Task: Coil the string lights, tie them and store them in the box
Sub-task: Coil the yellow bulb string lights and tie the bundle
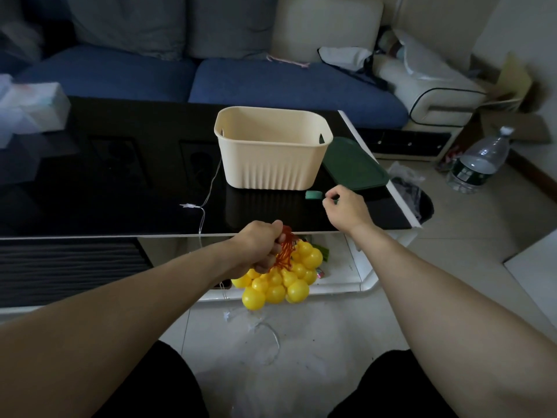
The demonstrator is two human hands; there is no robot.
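My left hand [262, 248] grips a coiled bunch of string lights [283, 279] by its orange wires, just in front of the table's near edge; the yellow ball lamps hang below the fist. My right hand [346, 209] hovers over the black table [120, 191] with curled fingers pinching a small green piece, right next to a green roll of tape [313, 195]. The cream box [271, 146] stands open on the table behind it. A thin clear wire with a star light [189, 206] lies on the table and trails over the edge to the floor.
A dark green lid [352, 164] lies right of the box. A tissue pack [33, 107] sits at the table's far left. A water bottle [479, 161] stands on the floor at right. A blue sofa [211, 76] runs behind the table.
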